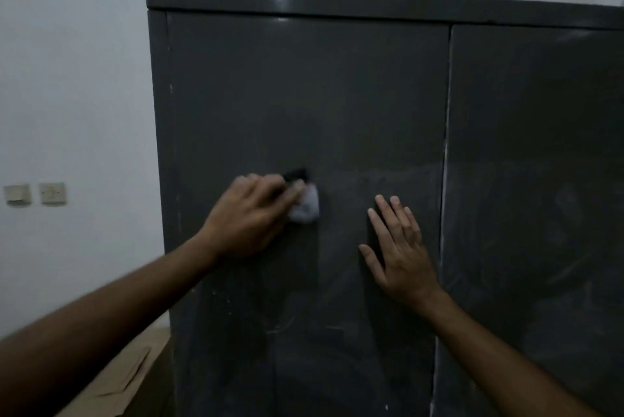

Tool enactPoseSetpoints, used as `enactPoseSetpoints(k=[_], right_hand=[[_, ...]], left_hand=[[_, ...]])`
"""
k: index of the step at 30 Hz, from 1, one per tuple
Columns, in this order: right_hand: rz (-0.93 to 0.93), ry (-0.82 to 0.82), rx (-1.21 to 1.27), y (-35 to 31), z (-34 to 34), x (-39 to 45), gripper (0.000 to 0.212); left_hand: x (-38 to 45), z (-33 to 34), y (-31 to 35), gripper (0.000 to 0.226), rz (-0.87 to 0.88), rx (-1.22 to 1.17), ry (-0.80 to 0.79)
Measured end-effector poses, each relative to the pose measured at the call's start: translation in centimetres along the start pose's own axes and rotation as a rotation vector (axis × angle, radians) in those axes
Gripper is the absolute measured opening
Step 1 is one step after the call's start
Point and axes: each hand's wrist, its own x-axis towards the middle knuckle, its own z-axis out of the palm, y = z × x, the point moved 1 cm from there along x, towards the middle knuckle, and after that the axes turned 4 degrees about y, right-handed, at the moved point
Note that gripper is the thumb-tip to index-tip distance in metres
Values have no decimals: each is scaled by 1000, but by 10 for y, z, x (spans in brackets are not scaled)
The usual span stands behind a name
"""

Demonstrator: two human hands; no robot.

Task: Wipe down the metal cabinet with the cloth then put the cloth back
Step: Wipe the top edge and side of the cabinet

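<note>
left hand [251, 214] presses cloth [305, 205] on cabinet [371, 96] door | right hand [400, 248] flat on door

white wall [74, 79], two switches [35, 193], cardboard [128, 379]

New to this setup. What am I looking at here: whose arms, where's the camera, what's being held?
One picture, from a wide-angle camera worn on a person's head, looking forward and down. No robot: the two bare arms are the wearer's own. In front stands a dark grey metal cabinet with two doors, against a pale wall. The left hand grips a small white cloth pressed against the left door; it is blurred, so likely mid-wipe. The right hand lies flat, fingers straight, against the same door, holding nothing. Two wall switches sit left of the cabinet.
</note>
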Motion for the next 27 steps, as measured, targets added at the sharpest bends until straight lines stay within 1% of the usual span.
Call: enactPoseSetpoints(k=[1,2,3,4,6,7,8,9,10,12,13,14,15,16,18,19,20,21,24,25,26,27], right_hand=[[-18,1,20,4,-4,-1,60],[-28,9,33,9,-8,-2,59],[-29,24,36,16,-12,-5,57],[-22,40,31,23,-16,-9,56],[6,61,7,40,-21,-17,54],[16,62,-6,47,-23,-22,54],[15,57,-19,55,-24,-26,54],[-1,48,-29,61,-24,-29,54],[-25,39,-37,66,-23,-32,55],[-64,20,-42,72,-20,-36,59],[-70,18,-41,73,-18,-37,60],[-71,23,-37,74,-17,-39,61],[-72,27,-33,74,-15,-40,62],[-75,30,-29,75,-14,-40,62],[-79,40,-27,76,-13,-41,62],[-80,44,-23,76,-13,-41,62],[-80,45,-18,76,-12,-41,62],[-84,47,-12,76,-12,-42,62],[-91,50,1,80,-13,-42,61],[-88,48,5,80,-13,-42,61],[-87,48,10,79,-13,-43,60],[-88,53,14,79,-12,-43,60]], left_hand=[[-2,-1,3,50,160,-17,-60],[0,-3,0,49,224,-12,-90],[3,-4,-5,49,182,7,-80],[7,-4,-11,49,39,33,-37],[19,-5,-18,53,-408,78,112],[24,-3,-13,55,-578,85,161],[28,1,-4,56,-639,76,177],[30,7,9,55,-575,58,158],[29,15,23,53,-405,34,119],[26,23,42,48,-2,-33,-1],[28,20,41,47,119,-44,-53],[32,19,36,47,136,-33,-63],[37,18,30,48,50,-5,-35],[42,18,25,49,-124,29,25],[52,17,22,53,-553,68,167],[55,19,28,54,-679,66,207],[58,23,37,54,-697,53,212],[59,28,48,53,-599,34,175],[52,36,69,47,0,-51,-18],[53,34,65,46,118,-51,-77],[55,32,58,45,141,-29,-91],[58,32,51,46,67,7,-65]])
